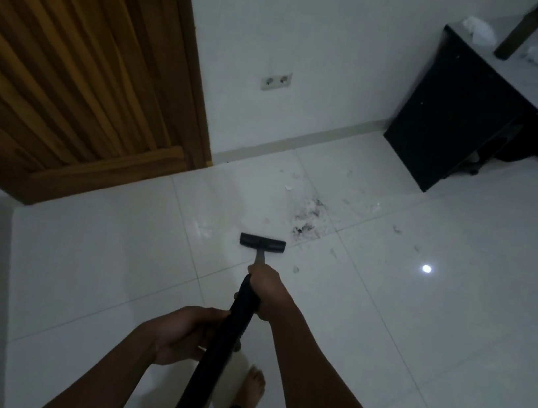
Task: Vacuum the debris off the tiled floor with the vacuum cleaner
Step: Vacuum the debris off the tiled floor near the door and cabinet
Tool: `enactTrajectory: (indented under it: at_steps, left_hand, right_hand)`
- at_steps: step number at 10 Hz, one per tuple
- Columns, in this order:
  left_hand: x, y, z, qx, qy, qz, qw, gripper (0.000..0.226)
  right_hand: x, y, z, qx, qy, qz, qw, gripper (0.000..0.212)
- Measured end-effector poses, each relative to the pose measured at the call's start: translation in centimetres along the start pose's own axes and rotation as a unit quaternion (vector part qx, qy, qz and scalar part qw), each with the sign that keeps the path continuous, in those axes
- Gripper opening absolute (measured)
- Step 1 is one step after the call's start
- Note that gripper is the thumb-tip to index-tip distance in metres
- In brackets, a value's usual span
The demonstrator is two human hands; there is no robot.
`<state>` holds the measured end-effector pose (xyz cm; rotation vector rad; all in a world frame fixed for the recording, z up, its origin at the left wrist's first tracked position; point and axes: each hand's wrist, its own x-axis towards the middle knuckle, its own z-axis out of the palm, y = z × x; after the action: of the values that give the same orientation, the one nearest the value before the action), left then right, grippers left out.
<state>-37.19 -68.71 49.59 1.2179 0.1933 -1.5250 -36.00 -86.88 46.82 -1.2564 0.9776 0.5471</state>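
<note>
Mid-floor, near the wall edge: flat black vacuum nozzle [262, 242] sits on the glossy white tiled floor [416, 328], just short of the grey-black debris scatter [307, 218]. Step looks like approach; next needs a forward-right push. Right hand [265, 293] wraps the black vacuum wand [222, 353] ahead, left hand [183, 333] grips it behind, arms extended

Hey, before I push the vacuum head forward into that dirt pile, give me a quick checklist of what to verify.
1. The right hand grips the wand: ok.
2. The left hand grips the wand nearer the body: ok.
3. The floor head is down on the tiled floor: ok.
4. The floor head is over the debris pile: not ok; the pile lies just beyond it, to the right.
5. The bare foot is behind the floor head, out of its path: ok.
6. The vacuum is running: cannot tell.
</note>
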Motion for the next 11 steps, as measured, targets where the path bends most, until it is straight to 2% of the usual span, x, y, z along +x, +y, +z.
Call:
enactTrajectory:
  at_steps: [1, 3, 5, 6, 7, 8, 9, 11]
  left_hand:
    - [0.9, 0.7, 0.2, -0.004, -0.002, -0.001, 1.000, 0.046]
    - [2.9, 1.7, 0.9, 0.003, 0.062, -0.010, 0.998, 0.050]
    - [4.4, 2.2, 0.3, -0.081, 0.032, 0.038, 0.995, 0.064]
    - [4.9, 3.0, 0.4, -0.086, 0.029, 0.047, 0.995, 0.072]
    - [5.1, 3.5, -0.1, -0.125, 0.050, 0.054, 0.989, 0.069]
    - [4.4, 5.5, -0.7, -0.125, 0.030, 0.052, 0.990, 0.068]
    - [4.5, 6.3, -1.9, -0.107, 0.052, 0.034, 0.992, 0.067]
    - [4.9, 8.8, -4.0, -0.098, 0.013, -0.009, 0.995, 0.046]
  right_hand:
    - [0.6, -0.7, -0.8, -0.013, -0.006, 0.011, 1.000, 0.014]
    - [2.9, -1.8, -1.9, -0.062, -0.014, 0.009, 0.998, 0.011]
    - [3.8, -3.6, -2.2, -0.049, -0.024, -0.005, 0.998, 0.012]
    - [4.2, -4.1, -2.1, -0.056, -0.026, -0.005, 0.998, 0.017]
    - [4.9, -5.2, -1.8, -0.051, -0.014, -0.009, 0.999, 0.020]
    - [6.0, -6.3, -1.3, -0.016, 0.000, -0.012, 1.000, 0.017]
    - [6.5, -7.1, -0.7, -0.003, 0.006, -0.004, 1.000, 0.028]
    - [8.3, -9.2, 0.7, 0.046, 0.018, 0.032, 0.998, 0.014]
